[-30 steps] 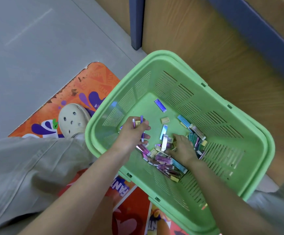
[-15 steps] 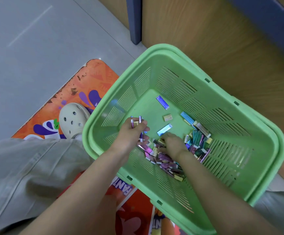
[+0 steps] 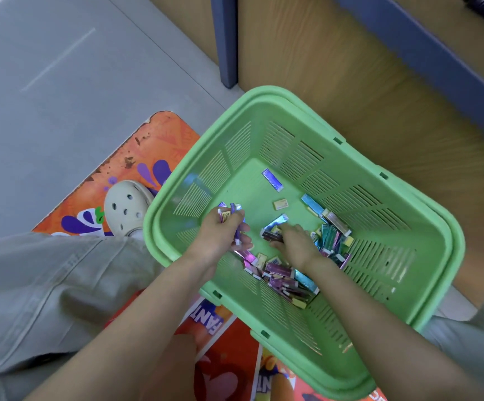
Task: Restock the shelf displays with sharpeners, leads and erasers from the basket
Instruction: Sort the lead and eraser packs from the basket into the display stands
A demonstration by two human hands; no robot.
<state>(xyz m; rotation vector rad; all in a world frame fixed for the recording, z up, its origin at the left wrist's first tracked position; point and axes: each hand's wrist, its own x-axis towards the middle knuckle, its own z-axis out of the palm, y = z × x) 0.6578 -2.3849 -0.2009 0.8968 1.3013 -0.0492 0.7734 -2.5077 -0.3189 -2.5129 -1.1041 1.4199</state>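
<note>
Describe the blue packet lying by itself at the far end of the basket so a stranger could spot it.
Look into the green slatted plastic basket. On its bare bottom, near the far wall, lies a shiny blue-violet oblong packet. It lies alone, away from the jumbled heap of packets, with only a small cream block nearby.

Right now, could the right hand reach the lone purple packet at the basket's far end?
Probably yes: the purple packet lies alone on the bare floor of the basket, just beyond the right hand, with nothing over it.
</note>
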